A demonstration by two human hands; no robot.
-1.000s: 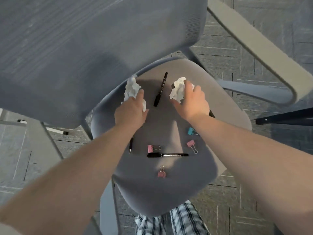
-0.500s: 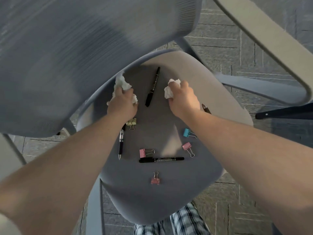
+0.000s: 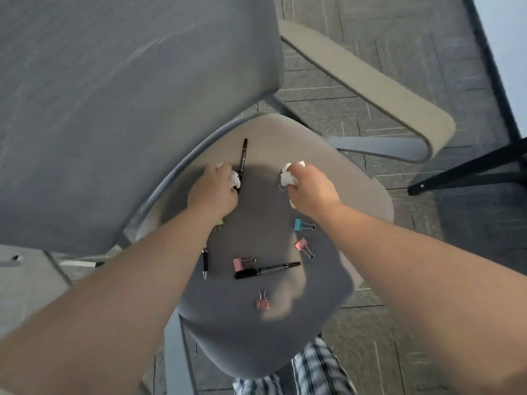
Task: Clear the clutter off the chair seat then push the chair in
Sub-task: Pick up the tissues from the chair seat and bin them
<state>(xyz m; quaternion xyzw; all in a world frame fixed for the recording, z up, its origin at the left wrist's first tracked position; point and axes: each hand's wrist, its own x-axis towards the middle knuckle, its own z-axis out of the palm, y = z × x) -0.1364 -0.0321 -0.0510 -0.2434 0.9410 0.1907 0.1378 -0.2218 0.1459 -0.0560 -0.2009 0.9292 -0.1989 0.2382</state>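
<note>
Since a second ago both hands have closed. Left hand [image 3: 212, 192] is now fisted on a crumpled white paper wad [image 3: 235, 179] at 11 o'clock on the grey padded chair seat [image 3: 356, 181], beside a black marker pen [image 3: 243, 155]. Right hand [image 3: 312, 191] is fisted on a second white paper wad [image 3: 287, 176] at 1 o'clock. Both wads secured. Binder clips and pens remain at centre; push-in not yet possible.

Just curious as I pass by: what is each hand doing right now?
Left hand: closed on a crumpled white paper wad.
Right hand: closed on another crumpled white paper wad.
</note>
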